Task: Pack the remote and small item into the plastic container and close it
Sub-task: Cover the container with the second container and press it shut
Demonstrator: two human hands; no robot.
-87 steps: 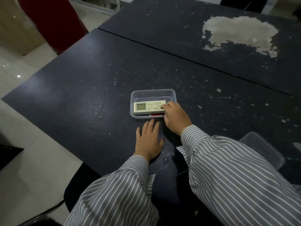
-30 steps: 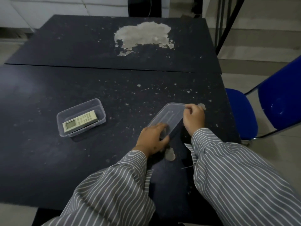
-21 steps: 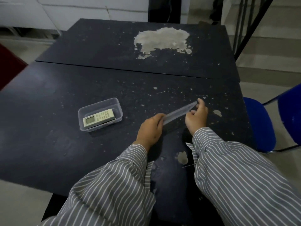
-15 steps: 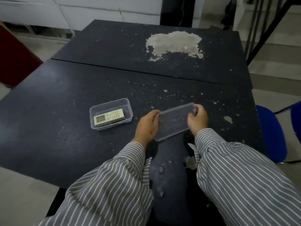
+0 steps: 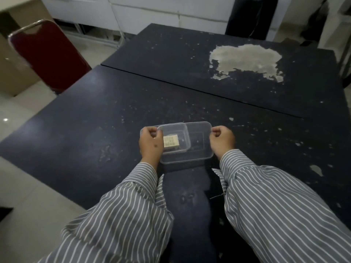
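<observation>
A clear plastic container [image 5: 185, 130] sits on the dark table [image 5: 91, 130] with a beige remote [image 5: 171, 143] lying inside. Both hands hold a clear lid [image 5: 199, 143] flat just above it, shifted to the right so it covers only part of the container. My left hand [image 5: 151, 144] pinches the lid's left end and hides the remote's left half. At the lid's right end, my right hand [image 5: 222, 139] pinches the edge. I cannot see the small item.
A second dark table [image 5: 171, 54] with a large peeled patch [image 5: 245, 59] butts against the far side. A red chair [image 5: 47, 54] and a cardboard box [image 5: 11, 76] stand at the left, beyond the table's edge.
Both hands picked up the lid at the right, turned it over and carried it left. It now hovers over the container, which has not moved.
</observation>
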